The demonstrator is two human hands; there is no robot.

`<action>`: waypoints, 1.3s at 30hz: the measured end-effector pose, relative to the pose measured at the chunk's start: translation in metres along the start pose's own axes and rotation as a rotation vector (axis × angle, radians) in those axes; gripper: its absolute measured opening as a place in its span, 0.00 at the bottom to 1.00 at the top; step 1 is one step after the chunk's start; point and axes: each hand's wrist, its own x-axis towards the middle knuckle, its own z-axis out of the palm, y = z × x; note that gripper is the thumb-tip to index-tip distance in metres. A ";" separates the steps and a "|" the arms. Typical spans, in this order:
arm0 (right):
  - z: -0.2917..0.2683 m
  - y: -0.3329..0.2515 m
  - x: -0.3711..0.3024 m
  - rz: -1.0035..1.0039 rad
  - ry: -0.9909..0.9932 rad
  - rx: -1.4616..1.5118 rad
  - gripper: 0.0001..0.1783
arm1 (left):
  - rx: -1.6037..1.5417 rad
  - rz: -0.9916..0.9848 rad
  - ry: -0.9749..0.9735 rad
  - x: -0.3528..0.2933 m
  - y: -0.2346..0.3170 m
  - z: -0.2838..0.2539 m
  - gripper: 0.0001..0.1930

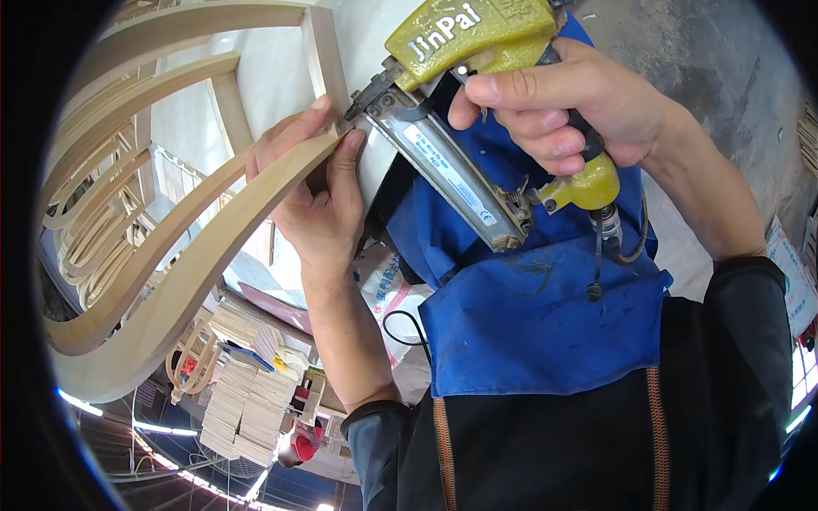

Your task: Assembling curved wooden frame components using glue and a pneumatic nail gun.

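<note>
My right hand (579,106) is wrapped round the grip of a yellow-green pneumatic nail gun (494,38), its index finger by the trigger. A silver magazine (443,166) slants down from the gun's nose toward my chest. The nose meets the end of a curved, pale wooden piece (204,243). Just below that spot, my left hand (311,209) grips the end of the piece between thumb and fingers. Close behind it runs a similar curved strip (162,243), and a straight wooden bar (325,55) comes down to the same corner.
More curved wooden frames (102,183) crowd the left side. Stacked wooden slats (243,404) and a person in red (300,444) are at the lower left. A blue apron (545,332) covers my front, below the gun. Grey floor (724,60) shows at the upper right.
</note>
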 end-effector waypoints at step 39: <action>-0.027 -0.070 -0.023 -0.410 0.177 -1.066 0.08 | -0.405 -0.231 0.049 0.010 0.015 -0.026 0.25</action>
